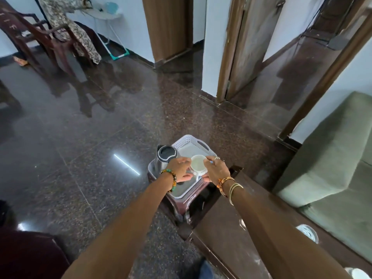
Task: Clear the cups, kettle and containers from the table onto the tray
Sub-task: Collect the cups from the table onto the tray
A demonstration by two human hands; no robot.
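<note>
The person's two forearms are bare from the lower edge of the view up to the wrists. Just behind the left hand [179, 168] sits a beaded bracelet [171, 181] strung with round beads in turquoise green, amber orange and dark brown, bunched in a loose ring about the wrist. Behind the right hand [216, 170] is a woven thread band [223, 183] in orange, black and cream, then a few thin pale gold bangles [234, 190] further up the arm, and a small silvery ring [215, 158] shows on one finger.
</note>
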